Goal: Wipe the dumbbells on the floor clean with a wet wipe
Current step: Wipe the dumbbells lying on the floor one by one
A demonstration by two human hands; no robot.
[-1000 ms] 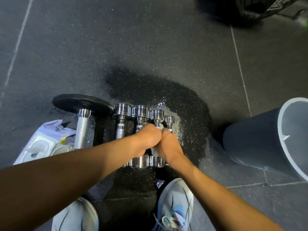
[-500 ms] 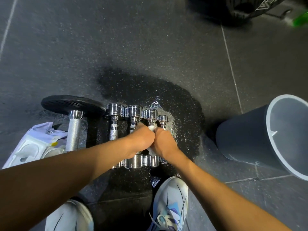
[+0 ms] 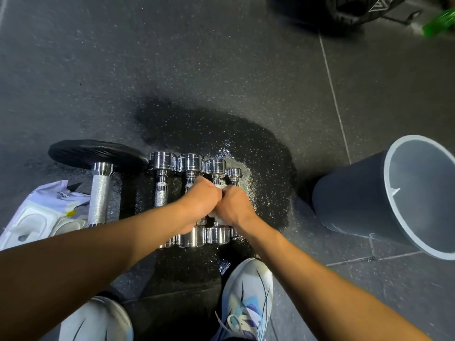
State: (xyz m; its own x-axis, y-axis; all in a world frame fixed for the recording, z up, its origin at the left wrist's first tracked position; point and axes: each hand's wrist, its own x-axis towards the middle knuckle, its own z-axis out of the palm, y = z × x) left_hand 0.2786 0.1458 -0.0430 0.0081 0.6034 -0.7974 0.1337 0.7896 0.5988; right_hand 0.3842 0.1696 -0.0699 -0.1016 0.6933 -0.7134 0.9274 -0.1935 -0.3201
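Several chrome dumbbells (image 3: 162,178) lie side by side on the dark rubber floor, handles pointing away from me. A larger dumbbell (image 3: 99,193) with a black plate lies to their left. My left hand (image 3: 200,201) and my right hand (image 3: 234,205) are fisted together over the middle handles. A white wet wipe (image 3: 219,187) shows between them, gripped by both hands. The handles under my hands are hidden.
A grey bucket (image 3: 349,200) lies tilted at the right. A white wet wipe pack (image 3: 44,212) sits at the left. A wet patch (image 3: 246,148) spreads around the dumbbells. My white shoes (image 3: 246,296) stand just below them. A black bag (image 3: 354,8) lies at the top.
Both hands stay pressed together over the dumbbell handles with the wipe; they shifted slightly forward. The view has drifted a little.
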